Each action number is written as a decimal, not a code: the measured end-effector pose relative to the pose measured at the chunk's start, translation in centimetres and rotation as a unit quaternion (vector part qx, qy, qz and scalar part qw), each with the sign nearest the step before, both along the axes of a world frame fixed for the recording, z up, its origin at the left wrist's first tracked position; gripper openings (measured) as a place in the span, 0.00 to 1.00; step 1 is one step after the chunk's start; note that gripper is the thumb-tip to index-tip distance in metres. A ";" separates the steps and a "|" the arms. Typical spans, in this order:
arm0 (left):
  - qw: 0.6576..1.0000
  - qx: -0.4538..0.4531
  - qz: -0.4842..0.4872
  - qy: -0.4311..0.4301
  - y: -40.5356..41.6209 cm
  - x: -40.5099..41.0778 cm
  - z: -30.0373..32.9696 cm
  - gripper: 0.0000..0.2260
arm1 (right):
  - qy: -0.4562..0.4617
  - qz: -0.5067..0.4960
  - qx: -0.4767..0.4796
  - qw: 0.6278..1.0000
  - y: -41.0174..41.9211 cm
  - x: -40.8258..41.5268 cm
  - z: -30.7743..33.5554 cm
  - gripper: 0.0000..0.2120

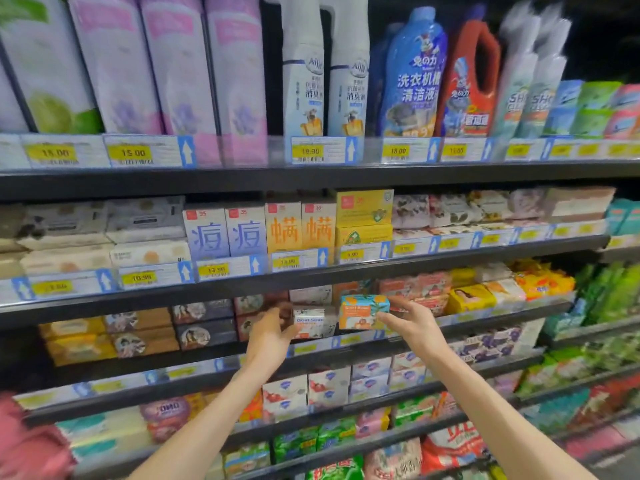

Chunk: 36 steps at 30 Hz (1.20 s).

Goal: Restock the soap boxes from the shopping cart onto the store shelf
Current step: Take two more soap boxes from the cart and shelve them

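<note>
Both my hands reach to the third shelf [485, 322] from the top. My left hand [272, 332] grips the left side of a white soap box [311, 322] with blue lettering. Right beside it, my right hand [414, 322] holds an orange and blue soap box [362, 311] by its right end, fingers curled round it. The two boxes stand side by side at the shelf's front edge. More soap boxes [311, 294] sit behind them. The shopping cart is out of view.
Shelves of boxed soaps run above and below, with yellow price tags [216, 270] along each edge. Tall bottles [412, 74] and refill packs fill the top shelf. A pink object [31, 441] shows at the lower left corner.
</note>
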<state>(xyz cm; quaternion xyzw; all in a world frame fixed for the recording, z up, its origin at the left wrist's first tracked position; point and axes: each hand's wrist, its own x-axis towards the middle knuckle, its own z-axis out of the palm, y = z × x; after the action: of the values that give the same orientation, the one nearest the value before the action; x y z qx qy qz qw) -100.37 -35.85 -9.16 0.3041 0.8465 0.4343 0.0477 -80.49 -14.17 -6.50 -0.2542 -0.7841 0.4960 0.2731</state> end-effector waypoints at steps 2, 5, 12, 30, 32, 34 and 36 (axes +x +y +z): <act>1.000 -0.010 0.016 0.020 0.5 0.4 -0.4 0.13 | -0.002 0.004 0.008 1.000 0.3 -0.2 0.0 0.24; 0.996 -0.036 0.042 0.064 1.0 1.1 -0.9 0.12 | -0.016 0.008 0.016 1.000 0.8 -0.6 -0.6 0.18; 0.987 -0.100 0.078 0.098 1.4 1.7 -0.5 0.16 | -0.016 0.004 0.040 0.999 1.1 -1.6 -1.0 0.14; 0.988 -0.070 0.086 0.105 1.3 1.5 -0.9 0.12 | -0.048 -0.079 0.221 0.971 -0.4 -2.4 -3.0 0.17; 0.988 -0.070 0.085 0.105 1.4 1.5 -0.9 0.12 | -0.043 -0.085 0.203 0.975 -0.3 -2.4 -3.1 0.17; 0.988 -0.072 0.086 0.104 1.4 1.5 -1.0 0.12 | -0.028 -0.078 0.178 0.981 -0.2 -2.6 -3.2 0.15; 0.989 -0.068 0.087 0.102 1.5 1.5 -0.9 0.12 | -0.026 -0.076 0.174 0.981 -0.2 -2.8 -3.2 0.13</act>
<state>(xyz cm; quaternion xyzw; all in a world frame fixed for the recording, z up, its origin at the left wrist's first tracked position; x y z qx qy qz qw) -98.82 -34.38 -10.08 0.2683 0.8979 0.3446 -0.0559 -83.31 -14.38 -9.72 -0.2748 -0.8436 0.3229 0.3296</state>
